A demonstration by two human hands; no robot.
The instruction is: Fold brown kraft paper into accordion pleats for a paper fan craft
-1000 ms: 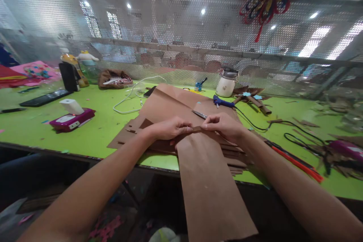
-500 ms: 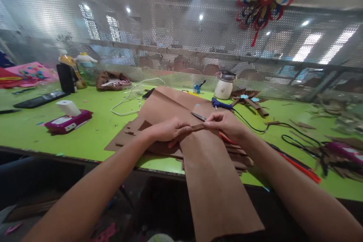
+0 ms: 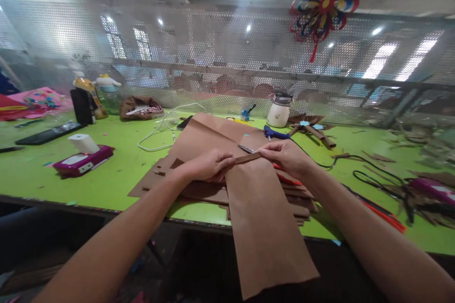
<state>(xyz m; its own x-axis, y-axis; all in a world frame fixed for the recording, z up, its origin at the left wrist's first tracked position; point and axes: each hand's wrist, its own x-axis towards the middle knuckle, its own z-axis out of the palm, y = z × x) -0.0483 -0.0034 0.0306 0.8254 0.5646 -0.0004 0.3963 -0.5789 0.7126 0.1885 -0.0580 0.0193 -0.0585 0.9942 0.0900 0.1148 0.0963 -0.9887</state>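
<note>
A long sheet of brown kraft paper (image 3: 266, 222) hangs over the table's front edge, its top end folded into a narrow strip. My left hand (image 3: 216, 164) is closed on the left end of that fold. At the right end, my right hand (image 3: 280, 154) pinches the fold between thumb and fingers. Scissors (image 3: 248, 149) lie behind the fold, blades pointing left, with their orange handles partly hidden under my right hand. Beneath and behind the sheet, more brown paper (image 3: 209, 135) is stacked on the green table (image 3: 117, 170).
Right of the stack lie a blue glue gun (image 3: 276, 133) with a black cord and an orange cutter (image 3: 384, 213). A white jar (image 3: 279, 111) stands behind. At left are a purple power strip (image 3: 83, 160) and a phone (image 3: 51, 132). Paper scraps lie at right.
The folded strip at the sheet's top has tilted up and shows more of its face. My left fingers have curled in more. The camera view has shifted slightly.
</note>
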